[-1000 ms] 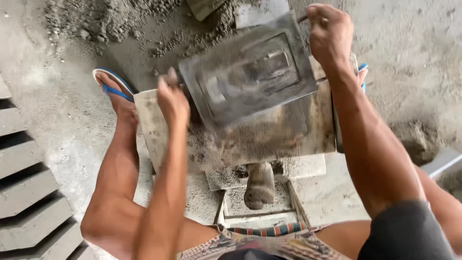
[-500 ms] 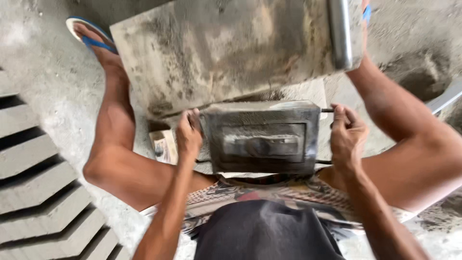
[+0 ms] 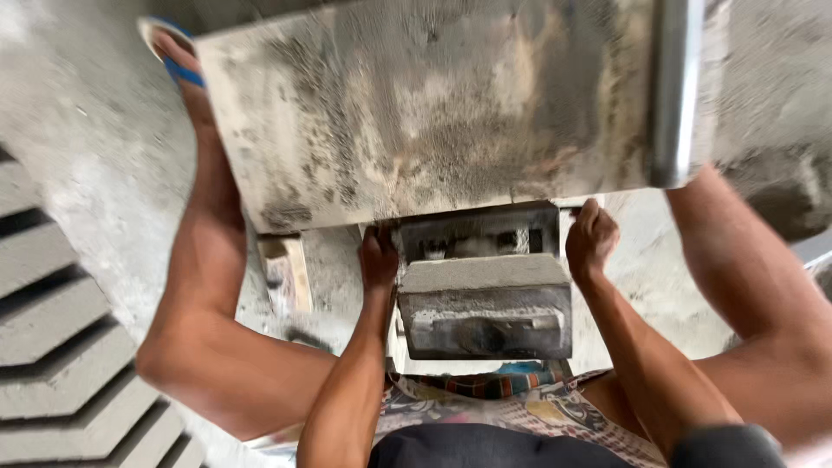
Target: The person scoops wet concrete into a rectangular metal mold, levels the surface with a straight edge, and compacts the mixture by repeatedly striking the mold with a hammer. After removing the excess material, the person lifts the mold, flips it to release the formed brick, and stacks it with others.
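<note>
Left hand (image 3: 379,258) and right hand (image 3: 591,238) clamped on metal mould (image 3: 485,299) sides, under near edge of dusty slab (image 3: 433,113).

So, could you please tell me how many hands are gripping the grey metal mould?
2: the left hand on its left side, the right hand on its right side. No others show.
</note>
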